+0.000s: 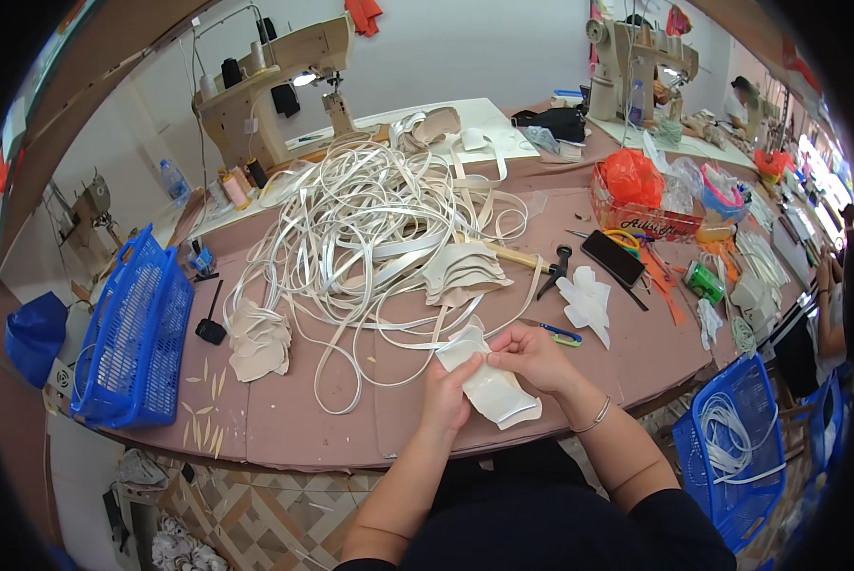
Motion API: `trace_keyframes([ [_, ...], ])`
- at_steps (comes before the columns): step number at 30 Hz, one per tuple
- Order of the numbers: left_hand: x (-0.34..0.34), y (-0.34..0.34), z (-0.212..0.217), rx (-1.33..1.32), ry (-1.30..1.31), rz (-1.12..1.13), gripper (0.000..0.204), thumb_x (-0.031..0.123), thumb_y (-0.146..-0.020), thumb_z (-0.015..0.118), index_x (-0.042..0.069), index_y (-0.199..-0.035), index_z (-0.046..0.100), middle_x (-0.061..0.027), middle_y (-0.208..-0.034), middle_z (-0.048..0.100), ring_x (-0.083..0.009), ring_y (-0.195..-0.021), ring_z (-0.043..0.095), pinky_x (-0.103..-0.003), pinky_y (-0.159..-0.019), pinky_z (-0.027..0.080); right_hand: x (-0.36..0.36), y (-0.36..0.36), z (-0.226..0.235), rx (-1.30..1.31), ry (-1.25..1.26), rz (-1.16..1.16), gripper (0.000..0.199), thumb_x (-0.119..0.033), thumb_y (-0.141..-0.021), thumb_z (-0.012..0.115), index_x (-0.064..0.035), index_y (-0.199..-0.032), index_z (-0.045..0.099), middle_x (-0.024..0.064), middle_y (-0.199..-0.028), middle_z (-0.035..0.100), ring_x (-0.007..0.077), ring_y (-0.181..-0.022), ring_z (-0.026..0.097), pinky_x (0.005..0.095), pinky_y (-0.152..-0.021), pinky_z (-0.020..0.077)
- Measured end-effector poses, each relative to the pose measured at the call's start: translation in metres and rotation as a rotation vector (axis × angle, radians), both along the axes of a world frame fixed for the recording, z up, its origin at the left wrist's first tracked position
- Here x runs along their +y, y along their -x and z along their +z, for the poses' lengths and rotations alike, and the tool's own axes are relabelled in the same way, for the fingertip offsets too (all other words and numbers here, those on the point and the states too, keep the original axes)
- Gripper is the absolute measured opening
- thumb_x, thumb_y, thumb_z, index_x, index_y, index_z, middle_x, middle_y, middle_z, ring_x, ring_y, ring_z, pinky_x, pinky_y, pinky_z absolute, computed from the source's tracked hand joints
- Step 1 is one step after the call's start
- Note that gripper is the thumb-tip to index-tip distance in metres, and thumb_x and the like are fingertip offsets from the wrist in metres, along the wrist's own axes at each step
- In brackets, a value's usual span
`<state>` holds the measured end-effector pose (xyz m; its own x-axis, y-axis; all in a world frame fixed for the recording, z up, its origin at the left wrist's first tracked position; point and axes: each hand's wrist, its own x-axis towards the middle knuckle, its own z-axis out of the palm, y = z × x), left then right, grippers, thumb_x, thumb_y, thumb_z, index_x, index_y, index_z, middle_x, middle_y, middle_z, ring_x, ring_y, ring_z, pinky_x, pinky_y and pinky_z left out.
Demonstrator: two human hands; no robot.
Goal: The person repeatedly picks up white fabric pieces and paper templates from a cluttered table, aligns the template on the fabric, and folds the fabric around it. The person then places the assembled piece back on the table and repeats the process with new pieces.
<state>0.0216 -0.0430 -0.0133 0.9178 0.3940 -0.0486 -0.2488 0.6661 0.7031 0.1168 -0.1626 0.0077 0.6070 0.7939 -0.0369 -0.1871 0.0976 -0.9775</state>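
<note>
My left hand [449, 392] and my right hand [533, 354] both grip a cream, curved cut piece of soft material [491, 388] near the front edge of the brownish table [294, 419]. A white strap runs from the top of the piece up into a big tangle of white straps [365, 214] spread over the middle of the table. A stack of similar beige cut pieces [463, 271] lies just beyond my hands. Another beige stack [258, 338] sits to the left.
A blue plastic basket [132, 328] leans at the table's left end; another [736, 443] stands on the floor at the right. A hammer [541, 262], a phone [613, 257], snips [562, 333] and white scraps [587, 300] lie to the right. Sewing machines [274, 86] stand behind. A person [826, 314] sits at far right.
</note>
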Motion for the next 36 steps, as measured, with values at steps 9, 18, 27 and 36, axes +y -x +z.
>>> trace_keyframes([
  [9,0.001,0.000,-0.010,0.055,-0.120,0.104,0.031,0.001,-0.079,0.059,-0.001,-0.109,0.050,-0.0100,-0.102,0.058,-0.0173,-0.090,0.058,-0.029,-0.076,0.049,0.003,0.003,0.002,-0.068,0.015,0.022,0.013,-0.006,-0.079,0.065,0.0007,-0.087,0.058,0.0065,-0.078,0.062,0.0085,-0.070,0.059,0.0208,-0.062,0.0480],
  [18,0.001,0.008,0.009,-0.069,0.256,-0.170,0.033,0.001,-0.082,0.054,-0.001,-0.114,0.046,-0.0122,-0.108,0.055,-0.0208,-0.091,0.059,-0.031,-0.077,0.050,0.011,0.002,0.001,-0.357,0.109,-0.203,0.016,-0.009,-0.077,0.067,0.0010,-0.085,0.058,0.0030,-0.071,0.062,0.0060,-0.064,0.056,0.0196,-0.056,0.0453],
  [27,0.004,-0.002,-0.022,0.146,-0.336,0.289,0.021,0.004,-0.083,0.058,-0.001,-0.103,0.054,-0.0066,-0.094,0.061,-0.0109,-0.084,0.057,-0.024,-0.074,0.047,0.010,0.011,0.011,-0.340,0.141,-0.181,0.026,-0.007,-0.076,0.066,0.0011,-0.098,0.054,0.0068,-0.089,0.061,0.0077,-0.074,0.057,0.0208,-0.065,0.0475],
  [36,-0.011,-0.009,-0.025,0.097,-0.528,0.378,0.021,0.003,-0.083,0.056,-0.002,-0.103,0.051,-0.0089,-0.096,0.059,-0.0120,-0.085,0.057,-0.024,-0.075,0.046,0.018,0.005,-0.015,-0.165,0.065,-0.211,0.030,-0.001,-0.077,0.060,0.0016,-0.106,0.051,0.0041,-0.083,0.060,0.0070,-0.070,0.056,0.0199,-0.063,0.0464],
])
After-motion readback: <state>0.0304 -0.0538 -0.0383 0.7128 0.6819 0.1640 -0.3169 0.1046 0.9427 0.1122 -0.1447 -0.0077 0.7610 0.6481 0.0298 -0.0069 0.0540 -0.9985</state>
